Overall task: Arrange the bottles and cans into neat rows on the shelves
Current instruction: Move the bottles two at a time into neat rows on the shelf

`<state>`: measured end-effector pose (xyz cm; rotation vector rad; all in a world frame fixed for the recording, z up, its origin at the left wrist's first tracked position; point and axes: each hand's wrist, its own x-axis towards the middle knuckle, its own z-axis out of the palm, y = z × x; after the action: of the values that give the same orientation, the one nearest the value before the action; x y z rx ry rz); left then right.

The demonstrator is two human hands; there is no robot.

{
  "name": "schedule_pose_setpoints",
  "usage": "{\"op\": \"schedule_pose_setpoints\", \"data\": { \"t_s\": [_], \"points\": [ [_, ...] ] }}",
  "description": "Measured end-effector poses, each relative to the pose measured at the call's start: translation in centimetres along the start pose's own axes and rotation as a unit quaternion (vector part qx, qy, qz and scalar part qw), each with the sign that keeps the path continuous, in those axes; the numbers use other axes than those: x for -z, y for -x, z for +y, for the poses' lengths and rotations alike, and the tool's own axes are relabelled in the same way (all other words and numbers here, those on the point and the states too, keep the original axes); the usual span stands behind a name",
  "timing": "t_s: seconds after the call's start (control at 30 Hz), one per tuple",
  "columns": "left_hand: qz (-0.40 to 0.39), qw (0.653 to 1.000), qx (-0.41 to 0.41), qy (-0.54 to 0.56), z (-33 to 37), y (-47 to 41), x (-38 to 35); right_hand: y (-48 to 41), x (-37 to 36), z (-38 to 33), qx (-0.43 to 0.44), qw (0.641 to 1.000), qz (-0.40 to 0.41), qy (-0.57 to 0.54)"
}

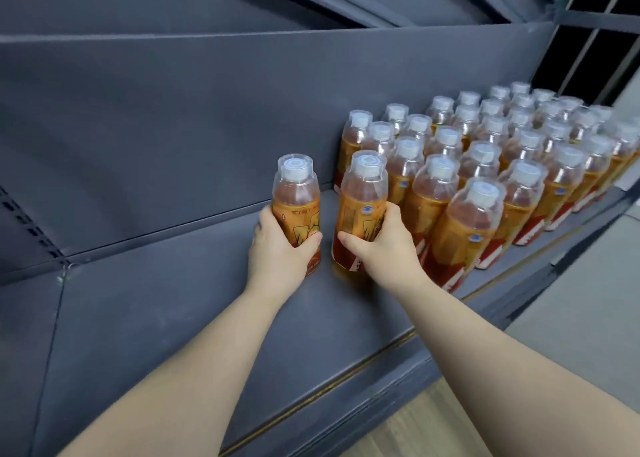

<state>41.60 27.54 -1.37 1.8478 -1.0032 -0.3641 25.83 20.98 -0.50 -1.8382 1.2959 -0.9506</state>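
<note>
Head view: the left hand is wrapped round one amber bottle, upright, well back from the shelf front lip; the right hand is wrapped round a second bottle, tilted slightly, just beside the left end of the stocked block, with a narrow gap between the two held bottles. Open shelf deck runs leftward from the held pair. Count: two hands, two held bottles; over thirty capped bottles in the block, the far end too small to total.

bottles, label print blurred, apparently illegible
</note>
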Motion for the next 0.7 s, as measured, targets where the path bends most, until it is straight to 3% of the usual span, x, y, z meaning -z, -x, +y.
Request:
{"op": "schedule_pose_setpoints", "data": {
  "t_s": [0.37,0.7],
  "points": [
    [0.084,0.995,0.059,0.006,-1.4,-5.2,-0.6,-7.9,-5.4,-0.2,0.037,0.998,-0.037,-0.032],
    [0.060,0.994,0.073,0.049,-1.9,-8.2,-1.9,-11.6,-7.8,1.0,0.017,0.999,-0.024,-0.029]
  ]
}}
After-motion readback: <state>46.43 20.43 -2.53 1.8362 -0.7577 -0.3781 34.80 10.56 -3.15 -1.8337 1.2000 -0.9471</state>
